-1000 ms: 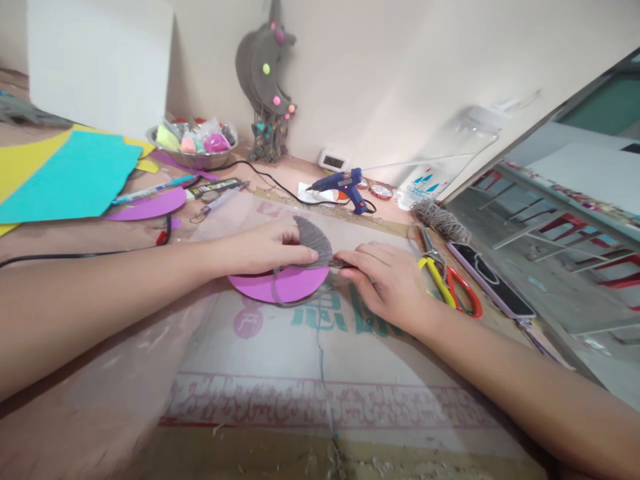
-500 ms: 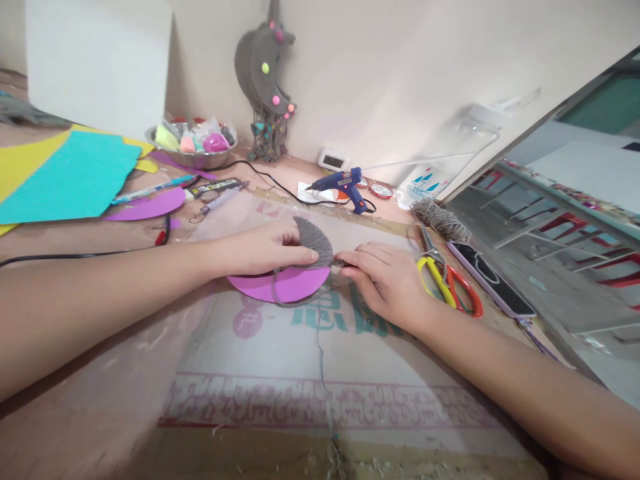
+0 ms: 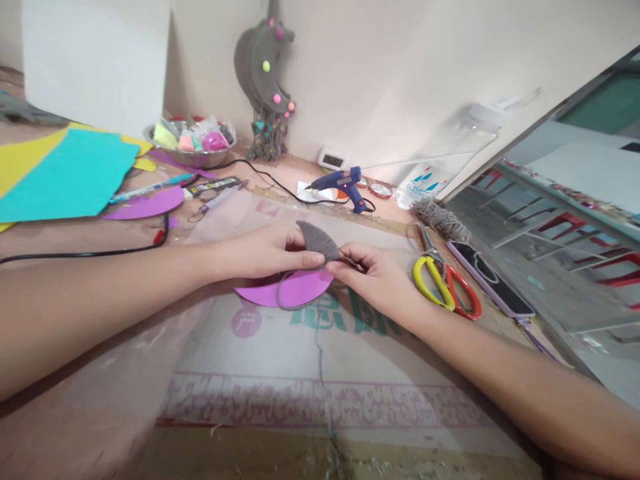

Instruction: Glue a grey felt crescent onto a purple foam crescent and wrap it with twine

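My left hand [image 3: 260,250] grips a purple foam crescent [image 3: 295,288] whose upper part is wound in grey yarn [image 3: 317,240], lifted a little off the plastic sheet [image 3: 280,347]. My right hand [image 3: 377,277] pinches the grey yarn strand at the wound edge, fingers closed. A loop of the yarn hangs under the purple shape and a strand trails toward me.
Yellow and red scissors [image 3: 447,283] and a phone [image 3: 493,280] lie right of my right hand. A blue glue gun [image 3: 343,183], a yarn bundle [image 3: 440,220], a steel bowl of pompoms [image 3: 193,143], foam sheets [image 3: 65,177], pens and a black cable [image 3: 90,252] surround the sheet.
Both hands raised the wrapped crescent off the sheet and tilted it. My right hand went from lying flat on the sheet to pinching the yarn.
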Available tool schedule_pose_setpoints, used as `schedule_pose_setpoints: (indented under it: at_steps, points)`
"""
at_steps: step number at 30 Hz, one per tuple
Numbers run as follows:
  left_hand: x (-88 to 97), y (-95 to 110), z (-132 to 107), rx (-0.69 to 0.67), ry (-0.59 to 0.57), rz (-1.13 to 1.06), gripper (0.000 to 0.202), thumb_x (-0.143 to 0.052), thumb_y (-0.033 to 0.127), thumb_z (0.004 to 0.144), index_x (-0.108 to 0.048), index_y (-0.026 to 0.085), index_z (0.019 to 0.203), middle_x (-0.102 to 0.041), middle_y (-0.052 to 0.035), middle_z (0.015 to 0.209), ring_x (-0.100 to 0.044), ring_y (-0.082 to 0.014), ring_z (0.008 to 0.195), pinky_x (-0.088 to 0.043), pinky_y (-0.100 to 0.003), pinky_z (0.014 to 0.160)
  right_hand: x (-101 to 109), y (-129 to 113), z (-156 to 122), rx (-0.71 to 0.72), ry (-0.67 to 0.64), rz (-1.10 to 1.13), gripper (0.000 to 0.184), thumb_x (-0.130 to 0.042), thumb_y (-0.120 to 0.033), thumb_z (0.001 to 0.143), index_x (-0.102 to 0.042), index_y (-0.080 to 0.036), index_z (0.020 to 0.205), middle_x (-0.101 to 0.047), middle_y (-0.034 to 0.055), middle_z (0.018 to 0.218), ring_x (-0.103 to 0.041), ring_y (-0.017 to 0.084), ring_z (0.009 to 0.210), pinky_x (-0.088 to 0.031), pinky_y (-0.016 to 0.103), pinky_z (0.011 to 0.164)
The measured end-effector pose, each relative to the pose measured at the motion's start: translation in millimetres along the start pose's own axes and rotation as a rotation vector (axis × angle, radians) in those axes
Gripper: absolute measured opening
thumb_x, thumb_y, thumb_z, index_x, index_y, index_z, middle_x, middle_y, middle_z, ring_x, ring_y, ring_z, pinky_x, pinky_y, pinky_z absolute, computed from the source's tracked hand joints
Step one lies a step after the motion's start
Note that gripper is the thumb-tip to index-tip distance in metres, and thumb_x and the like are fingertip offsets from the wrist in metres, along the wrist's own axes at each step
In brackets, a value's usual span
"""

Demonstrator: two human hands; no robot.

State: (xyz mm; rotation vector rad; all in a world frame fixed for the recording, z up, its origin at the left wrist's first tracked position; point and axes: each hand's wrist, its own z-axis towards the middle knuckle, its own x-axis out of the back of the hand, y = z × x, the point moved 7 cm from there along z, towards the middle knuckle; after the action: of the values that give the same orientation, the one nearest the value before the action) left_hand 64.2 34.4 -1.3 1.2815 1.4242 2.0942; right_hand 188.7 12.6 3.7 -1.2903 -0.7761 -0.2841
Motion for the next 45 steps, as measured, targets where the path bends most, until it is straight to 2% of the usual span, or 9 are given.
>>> schedule_pose_setpoints:
  at_steps: [3,6,9,12,19,28,32,37,45]
  points:
    - [3.2,-2.7,-0.6,0.056,0.043,0.077,0.038,-0.049,0.046,0.083,-0.059,0.014,0.066,-0.049,0.0028,0.056,-0.042,-0.0074,0.051,-0.029,-0.021,0.047,-0.4,2.7,1.0,-0.031,-0.009,0.051,0.038,-0.061,-0.039,0.077,-0.037,-0.019,0.056,-0.031,-0.0065,0.054,-0.03,0.007,0.051,-0.025,0.021,0.046]
    - [6.9,-2.5,-2.0,0.087,0.086,0.127,0.041,-0.05,0.049,0.081,-0.054,0.014,0.06,-0.044,0.0031,0.054,-0.04,-0.007,0.049,-0.028,-0.021,0.046,-2.7,4.2,-0.1,-0.043,-0.061,0.161,0.029,-0.059,-0.038,0.079,-0.044,-0.019,0.063,-0.036,-0.0054,0.059,-0.035,0.008,0.054,-0.029,0.022,0.049]
    - [6.5,-2.6,-2.9,0.113,0.08,0.137,0.042,-0.048,0.05,0.082,-0.054,0.014,0.06,-0.046,0.0026,0.055,-0.041,-0.0074,0.05,-0.029,-0.021,0.046,-5.8,5.1,-1.6,-0.068,-0.112,0.266,0.023,-0.056,-0.04,0.08,-0.052,-0.018,0.074,-0.044,-0.0031,0.065,-0.042,0.01,0.059,-0.036,0.023,0.055]
    - [6.3,-2.7,-3.6,0.129,0.08,0.126,0.04,-0.048,0.049,0.082,-0.055,0.015,0.061,-0.047,0.0025,0.055,-0.042,-0.0076,0.05,-0.03,-0.021,0.046,-6.6,4.9,-2.3,-0.079,-0.118,0.289,0.023,-0.056,-0.041,0.08,-0.053,-0.019,0.076,-0.048,-0.0021,0.069,-0.044,0.01,0.061,-0.039,0.024,0.058]
    - [4.7,0.2,-2.1,0.077,0.056,0.094,0.036,-0.05,0.044,0.082,-0.058,0.014,0.065,-0.047,0.0031,0.056,-0.042,-0.0073,0.052,-0.031,-0.02,0.048,-5.0,4.8,-1.9,-0.067,-0.084,0.235,0.023,-0.06,-0.036,0.078,-0.048,-0.018,0.07,-0.044,-0.0054,0.06,-0.04,0.007,0.054,-0.033,0.021,0.05]
    - [1.2,-7.4,-3.9,0.131,0.015,0.036,0.038,-0.047,0.046,0.083,-0.06,0.013,0.071,-0.055,0.0002,0.062,-0.047,-0.0092,0.055,-0.035,-0.022,0.051,-6.0,2.7,-0.9,-0.036,-0.12,0.256,0.01,-0.054,-0.029,0.08,-0.053,-0.019,0.081,-0.05,-0.0025,0.069,-0.046,0.01,0.06,-0.039,0.024,0.056]
    - [2.8,-6.5,-3.9,0.142,0.032,0.021,0.035,-0.051,0.045,0.081,-0.065,0.013,0.081,-0.061,-0.0018,0.071,-0.054,-0.0121,0.063,-0.04,-0.023,0.056,-6.4,1.6,-2.6,-0.03,-0.127,0.271,0.01,-0.053,-0.029,0.081,-0.053,-0.018,0.082,-0.049,-0.0028,0.069,-0.044,0.009,0.059,-0.038,0.023,0.055]
    - [2.8,0.3,-2.4,0.073,0.043,-0.011,0.028,-0.055,0.038,0.08,-0.068,0.017,0.094,-0.069,-0.0026,0.093,-0.06,-0.016,0.084,-0.045,-0.025,0.072,-8.1,-1.8,-4.9,-0.02,-0.138,0.291,0.012,-0.054,-0.03,0.082,-0.053,-0.018,0.082,-0.048,-0.0037,0.066,-0.042,0.008,0.056,-0.035,0.022,0.053]
    - [3.9,-0.4,-2.7,0.088,0.015,0.038,0.034,-0.052,0.043,0.082,-0.069,0.015,0.09,-0.068,-0.0029,0.089,-0.059,-0.0146,0.078,-0.042,-0.024,0.069,-1.2,-2.0,-4.0,0.025,-0.058,0.207,0.02,-0.056,-0.034,0.082,-0.05,-0.018,0.072,-0.044,-0.0039,0.064,-0.039,0.008,0.057,-0.034,0.022,0.055]
